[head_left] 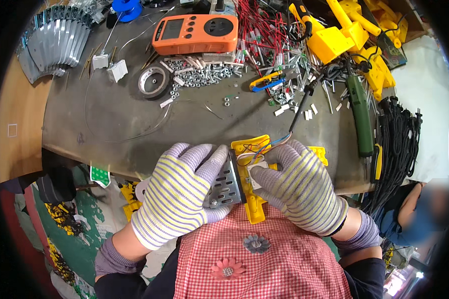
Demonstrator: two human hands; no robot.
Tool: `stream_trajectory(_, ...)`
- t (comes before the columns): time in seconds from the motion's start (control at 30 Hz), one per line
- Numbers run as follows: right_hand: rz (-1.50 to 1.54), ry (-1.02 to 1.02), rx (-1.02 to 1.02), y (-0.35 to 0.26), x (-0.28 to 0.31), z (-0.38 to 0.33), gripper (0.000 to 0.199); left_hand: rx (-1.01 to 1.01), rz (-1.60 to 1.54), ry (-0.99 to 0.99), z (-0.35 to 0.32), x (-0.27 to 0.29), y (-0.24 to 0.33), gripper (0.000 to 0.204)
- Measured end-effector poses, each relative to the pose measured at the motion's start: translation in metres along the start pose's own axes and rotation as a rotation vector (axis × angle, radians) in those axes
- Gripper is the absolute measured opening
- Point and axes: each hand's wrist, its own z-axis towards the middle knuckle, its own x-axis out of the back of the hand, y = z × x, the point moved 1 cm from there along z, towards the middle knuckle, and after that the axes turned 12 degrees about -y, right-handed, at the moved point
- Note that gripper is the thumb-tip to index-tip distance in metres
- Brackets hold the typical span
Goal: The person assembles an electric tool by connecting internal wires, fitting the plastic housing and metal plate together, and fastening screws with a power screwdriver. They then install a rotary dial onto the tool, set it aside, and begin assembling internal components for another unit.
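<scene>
Both my hands wear striped knit gloves and work at the table's front edge. My left hand (182,187) is closed around a slotted metal plate (225,187), thumb below and fingers along its top. Against the plate's right side lies an open yellow plastic housing (255,210), with thin coloured wires (275,143) running into it. My right hand (299,184) has its fingers bent onto a small white part (255,174) in the housing; its fingertips partly cover that part. A black cable (301,105) leads from the wires up the table. Another yellow piece (318,155) shows behind my right hand.
Farther back are an orange multimeter (197,34), a tape roll (145,88), heaped screws and nuts (209,74), and red-wired parts (254,25). Rightward lie a green electric screwdriver (358,114), black cables (396,139) and yellow housings (330,44). Metal plates (57,45) stand far left. Another person (409,214) sits right.
</scene>
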Motion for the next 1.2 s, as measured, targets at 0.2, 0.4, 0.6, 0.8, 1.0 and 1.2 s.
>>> stream_trajectory(0.2,-0.134,-0.006,-0.095,-0.009,-0.006,-0.001,0.013,0.029,0.028,-0.049,0.004,0.0,0.002,0.091)
stream_trajectory(0.4,-0.144,0.0,-0.1,-0.008,-0.007,-0.003,0.012,0.028,0.065,-0.063,0.003,0.002,0.005,0.091)
stream_trajectory(0.6,0.032,0.028,0.008,0.005,-0.002,-0.011,0.041,0.072,-0.021,-0.086,0.007,0.009,0.0,0.091)
stream_trajectory(0.8,-0.074,0.098,0.14,0.014,-0.004,-0.015,0.042,0.045,-0.117,-0.126,0.007,0.016,-0.014,0.089)
stream_trajectory(1.0,-0.072,0.33,0.264,0.014,-0.014,-0.01,0.026,-0.083,0.228,0.144,0.008,0.014,0.028,0.07)
stream_trajectory(1.2,-0.031,0.331,0.221,0.012,-0.005,-0.014,0.023,-0.331,0.129,0.27,0.012,-0.025,0.022,0.046)
